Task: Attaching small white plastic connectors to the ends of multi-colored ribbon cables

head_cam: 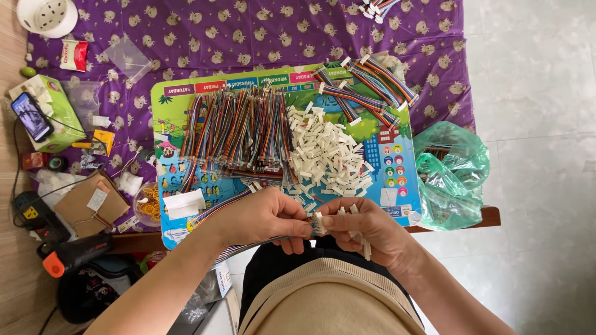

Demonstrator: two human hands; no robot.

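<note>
My left hand (264, 217) pinches the end of a multicoloured ribbon cable (214, 209) that trails off to the left. My right hand (366, 228) holds a small white plastic connector (318, 223) against that cable end, with a few more white connectors tucked in its palm. Both hands meet at the near edge of a colourful picture board (397, 167) lying on the table. Just beyond the hands lies a heap of white connectors (326, 155). A big pile of ribbon cables (239, 127) fills the board's left half.
Finished cables with connectors (366, 87) lie at the board's far right. A green plastic bag (450, 174) hangs at the right table edge. A phone (31, 116) on a green box, a cardboard packet (90, 201), rubber bands (149, 205) and a white bowl (48, 15) sit left.
</note>
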